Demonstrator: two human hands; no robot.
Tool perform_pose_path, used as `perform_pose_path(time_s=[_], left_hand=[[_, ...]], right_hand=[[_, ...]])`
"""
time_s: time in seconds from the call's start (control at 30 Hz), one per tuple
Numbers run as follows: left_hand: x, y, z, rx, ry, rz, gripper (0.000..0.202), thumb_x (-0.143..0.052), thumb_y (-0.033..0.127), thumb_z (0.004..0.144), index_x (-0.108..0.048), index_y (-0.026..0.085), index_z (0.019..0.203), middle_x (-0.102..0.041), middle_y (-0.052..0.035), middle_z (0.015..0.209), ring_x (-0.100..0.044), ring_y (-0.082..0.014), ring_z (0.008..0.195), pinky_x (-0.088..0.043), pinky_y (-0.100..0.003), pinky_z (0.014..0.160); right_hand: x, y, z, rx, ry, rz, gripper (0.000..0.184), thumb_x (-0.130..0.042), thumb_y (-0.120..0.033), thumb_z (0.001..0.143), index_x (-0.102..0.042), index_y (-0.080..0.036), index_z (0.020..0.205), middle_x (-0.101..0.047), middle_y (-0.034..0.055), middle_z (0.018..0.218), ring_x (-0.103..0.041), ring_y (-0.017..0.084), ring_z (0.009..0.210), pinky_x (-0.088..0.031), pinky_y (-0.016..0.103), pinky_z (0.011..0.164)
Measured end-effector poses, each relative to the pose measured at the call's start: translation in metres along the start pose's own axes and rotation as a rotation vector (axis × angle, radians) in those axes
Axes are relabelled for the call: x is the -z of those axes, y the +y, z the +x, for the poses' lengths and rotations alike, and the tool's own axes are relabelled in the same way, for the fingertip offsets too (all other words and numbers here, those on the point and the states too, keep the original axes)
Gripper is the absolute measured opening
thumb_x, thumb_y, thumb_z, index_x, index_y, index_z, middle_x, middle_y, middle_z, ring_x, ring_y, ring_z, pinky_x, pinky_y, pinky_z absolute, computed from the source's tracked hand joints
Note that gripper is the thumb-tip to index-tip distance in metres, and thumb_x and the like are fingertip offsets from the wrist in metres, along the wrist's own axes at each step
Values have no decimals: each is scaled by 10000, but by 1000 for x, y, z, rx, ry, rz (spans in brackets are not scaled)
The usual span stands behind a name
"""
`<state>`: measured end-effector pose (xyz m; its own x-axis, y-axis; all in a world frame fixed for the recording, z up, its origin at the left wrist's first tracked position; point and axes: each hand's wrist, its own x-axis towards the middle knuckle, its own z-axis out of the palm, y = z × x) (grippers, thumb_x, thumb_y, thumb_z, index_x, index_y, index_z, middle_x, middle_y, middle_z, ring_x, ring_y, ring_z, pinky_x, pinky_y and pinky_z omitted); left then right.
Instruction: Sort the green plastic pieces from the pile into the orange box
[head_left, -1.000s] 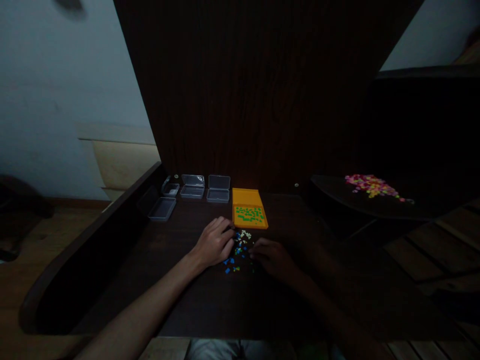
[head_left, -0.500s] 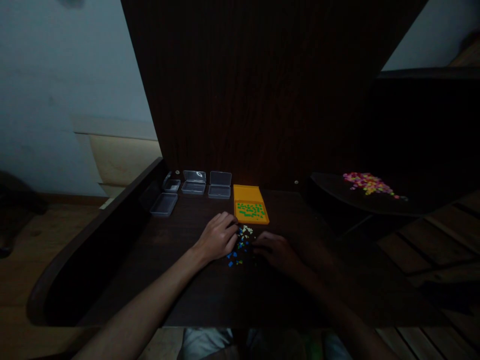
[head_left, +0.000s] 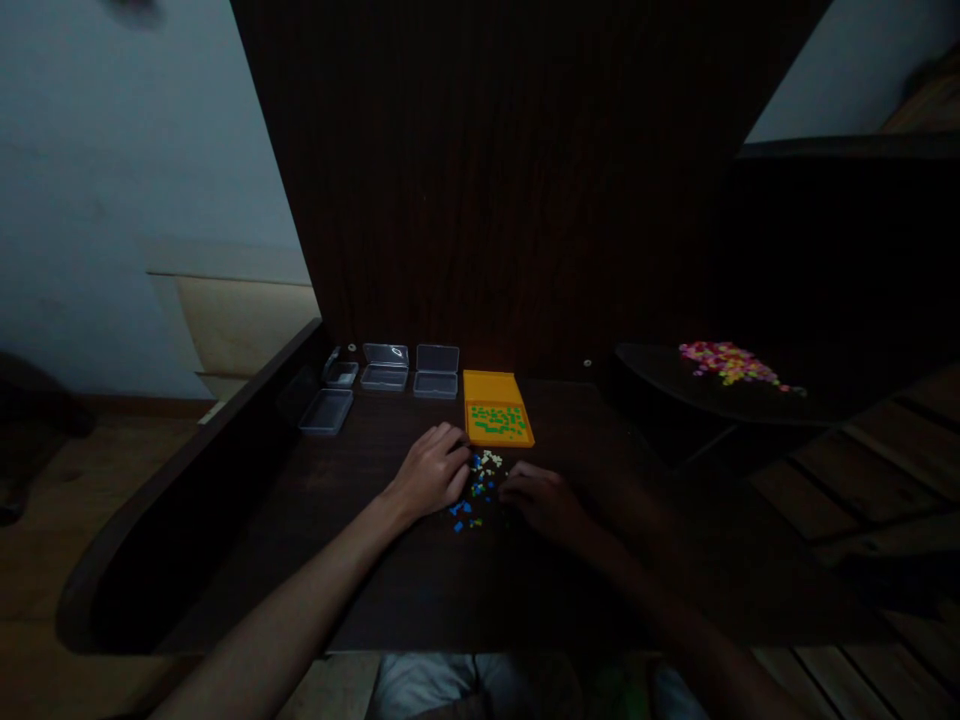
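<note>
Small blue, white and yellow-green pieces lie scattered on the dark wooden table between my two hands. My left hand rests at the left edge of this scatter, its fingers curled and closed, with the fingertips partly hidden. On the opposite side, my right hand is in deep shadow. Its fingers are drawn together close to the pieces; whatever may be between them is too dark and small to name. Just beyond the hands stands an open yellow box with many small green pieces inside.
Clear plastic boxes with raised lids, one of them a clear box, stand along the back left. Another clear box lies nearer the raised left side panel. A pink and yellow heap of small pieces sits on a dark surface at right.
The view has shifted slightly. My right hand's fingers look a little closer together. My left hand stays in almost the same place, and the boxes have not moved.
</note>
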<state>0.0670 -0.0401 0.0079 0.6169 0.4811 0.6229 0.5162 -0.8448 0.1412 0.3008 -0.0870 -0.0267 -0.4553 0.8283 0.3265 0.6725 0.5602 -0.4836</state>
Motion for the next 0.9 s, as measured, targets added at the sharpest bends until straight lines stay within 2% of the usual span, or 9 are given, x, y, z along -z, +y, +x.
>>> perform_pose_path(time_s=[0.23,0.53,0.73,0.9], left_hand=[[-2,-4,-1,-6,14,15,183,-476,131,864,-654,143,822,-608,-107,923,-525,-221,840,-497,-373,758],[0,-1,0,-21,7,44,164,-491,143,860,-645,161,806,-602,-90,907,-525,-219,833,-484,-363,751],[-1,-2,-1,-29,1,33,157,-493,135,861,-639,155,806,-597,-95,917,-523,-217,834,-477,-358,749],[-2,-3,-1,-16,-15,23,173,-478,144,867,-643,159,817,-602,-91,918,-524,-216,850,-483,-361,769]], right_hand=[[-6,0,-2,9,32,-16,148,-543,-131,894,-659,-197,832,-645,32,824,-597,142,727,-453,244,665],[-4,-4,-1,-31,40,-28,168,-549,-118,883,-681,-200,818,-653,30,816,-608,142,716,-462,248,665],[-4,-1,-1,-104,58,-4,114,-624,-156,862,-717,-204,815,-675,28,811,-624,149,724,-464,252,663],[-3,1,0,-110,44,7,86,-642,-197,861,-711,-200,811,-668,30,819,-622,157,756,-463,262,689]])
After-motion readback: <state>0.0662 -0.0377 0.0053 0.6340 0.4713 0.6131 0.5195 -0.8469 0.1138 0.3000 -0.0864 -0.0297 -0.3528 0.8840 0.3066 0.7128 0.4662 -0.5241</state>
